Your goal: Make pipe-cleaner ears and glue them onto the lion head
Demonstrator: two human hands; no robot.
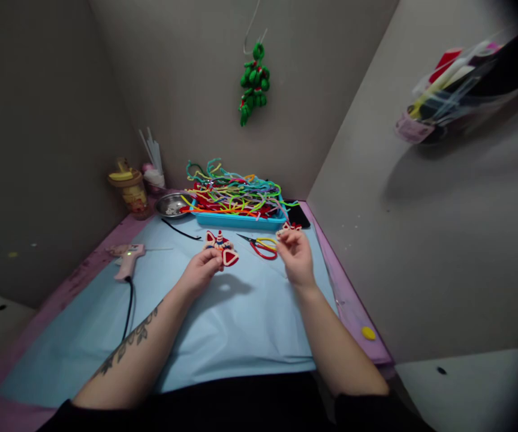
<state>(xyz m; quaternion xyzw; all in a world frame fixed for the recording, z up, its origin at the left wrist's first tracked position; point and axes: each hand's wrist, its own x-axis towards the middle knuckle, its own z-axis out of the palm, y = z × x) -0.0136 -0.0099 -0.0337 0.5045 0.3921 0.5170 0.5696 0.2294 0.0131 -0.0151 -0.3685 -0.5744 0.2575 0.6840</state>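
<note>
My left hand (204,268) is closed, pinching a red-and-white pipe-cleaner figure (220,241) above the blue sheet. The figure has white-edged red triangular parts, a striped peak and some blue in its middle. My right hand (297,258) has its fingers pinched together beside a small group of red-and-white pipe-cleaner pieces (292,226). What lies between those fingertips is too small to make out. Scissors (263,247) with yellow and red handles lie between my hands, left of the right one.
A blue tray (241,221) heaped with colored pipe cleaners stands at the back. A metal bowl (173,205), a drink cup (133,195) and a black strand (181,230) are left of it. A pink glue gun (129,259) with a cord lies left. A green ornament (254,84) hangs above.
</note>
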